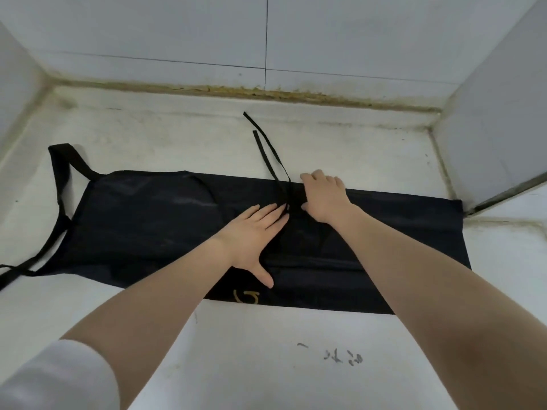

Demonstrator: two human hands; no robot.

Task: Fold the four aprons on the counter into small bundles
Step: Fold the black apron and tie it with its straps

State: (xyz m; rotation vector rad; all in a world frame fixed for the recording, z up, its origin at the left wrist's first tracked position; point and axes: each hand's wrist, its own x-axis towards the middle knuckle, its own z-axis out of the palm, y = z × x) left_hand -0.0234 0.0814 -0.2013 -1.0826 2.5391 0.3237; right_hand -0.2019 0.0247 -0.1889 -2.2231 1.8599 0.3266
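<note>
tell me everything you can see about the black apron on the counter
The black apron lies flat on the white counter, folded lengthwise into a long band of thin, slightly shiny fabric. Its neck strap loops off the left end; two waist ties trail toward the wall. A gold mark shows at the near edge. The left hand and right hand press on its middle.

The apron's point(384, 247) neck strap point(17, 270) runs off the left edge, so its end is out of sight. Gold lettering point(247, 297) on the near hem is half under the left forearm, unreadable. The right hand's point(324, 196) fingertips curl over the far fold, can't tell if they're pinching. Dark marks point(343, 357) on the counter point(266, 365) are too smudgy to read.
</note>
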